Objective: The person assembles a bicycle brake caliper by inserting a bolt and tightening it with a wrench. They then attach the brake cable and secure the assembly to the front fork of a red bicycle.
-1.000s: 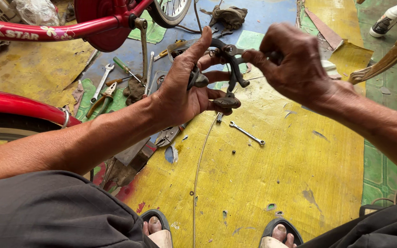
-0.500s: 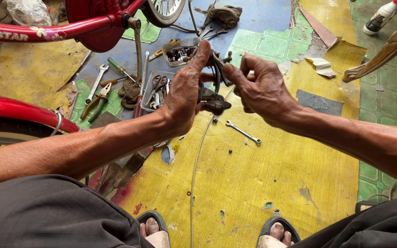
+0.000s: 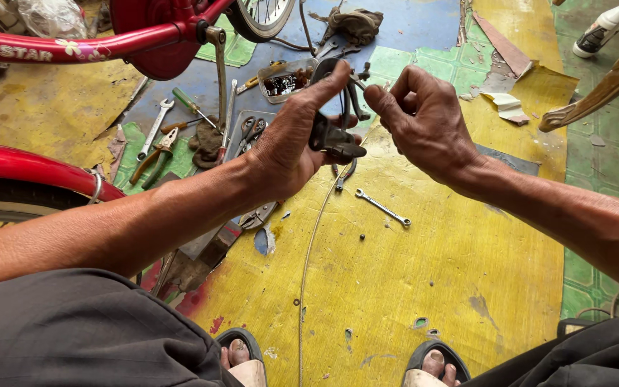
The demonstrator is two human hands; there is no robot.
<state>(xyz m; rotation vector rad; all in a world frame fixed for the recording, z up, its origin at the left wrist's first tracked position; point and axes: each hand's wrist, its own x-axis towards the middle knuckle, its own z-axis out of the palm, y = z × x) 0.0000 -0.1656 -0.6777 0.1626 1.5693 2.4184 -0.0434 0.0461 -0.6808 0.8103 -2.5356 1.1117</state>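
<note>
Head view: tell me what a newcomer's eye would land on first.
Centre frame, the left hand grips a black bicycle brake caliper while the right hand pinches at its top. Below lies a small spanner on the yellow floor mat. A red bicycle frame crosses the upper left.

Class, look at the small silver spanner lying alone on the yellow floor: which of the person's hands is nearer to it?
Right. The right hand hangs just above the spanner, slightly to its right; the left hand, gripping the black brake part, sits farther off to its upper left.
</note>
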